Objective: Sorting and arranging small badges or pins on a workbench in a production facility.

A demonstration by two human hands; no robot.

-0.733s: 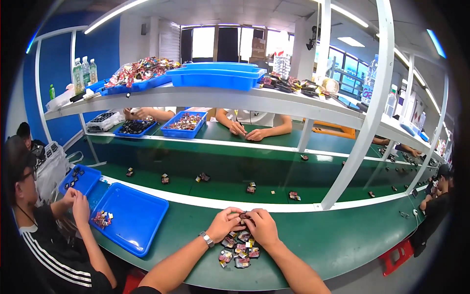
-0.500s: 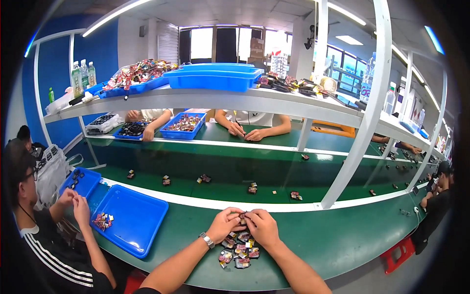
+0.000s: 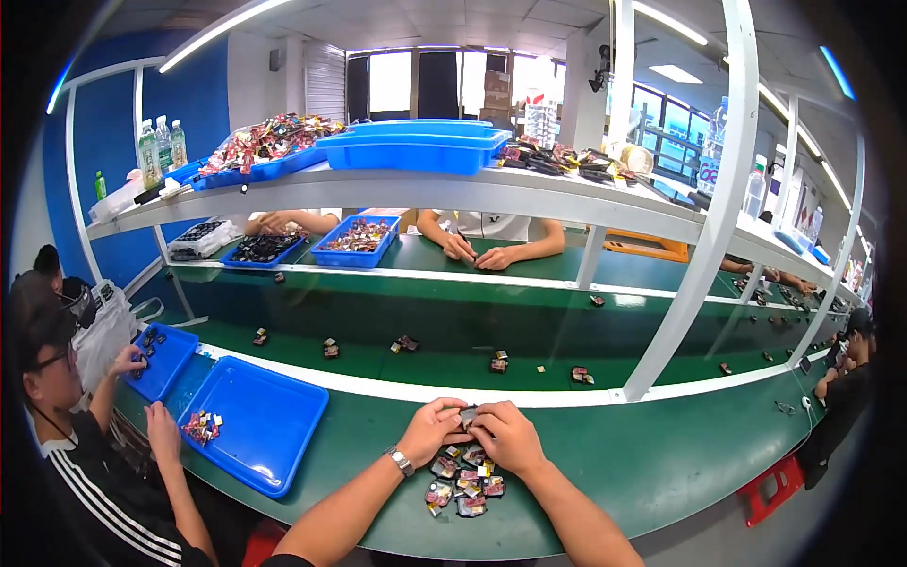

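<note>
My left hand (image 3: 431,433), with a metal watch on its wrist, and my right hand (image 3: 510,438) meet above the green bench. Their fingers are closed on a small dark-edged electronic part (image 3: 468,417), gripped from both sides. Its details are too small to make out, and the fingertips cover much of it. Just below my hands lies a loose pile of small electronic parts (image 3: 469,484), black-edged with red, yellow and silvery pieces.
Left of me, a blue tray (image 3: 269,406) holds small red and yellow pieces, beside a co-worker. A green conveyor belt (image 3: 444,326) with scattered parts runs beyond the bench's white rail. A white post (image 3: 699,222) rises at right, and a shelf (image 3: 416,189) spans overhead with blue trays.
Parts on the belt have shifted slightly right. The co-worker at left has parted their hands, one reaching into the small blue tray. My hands keep the part in nearly the same place.
</note>
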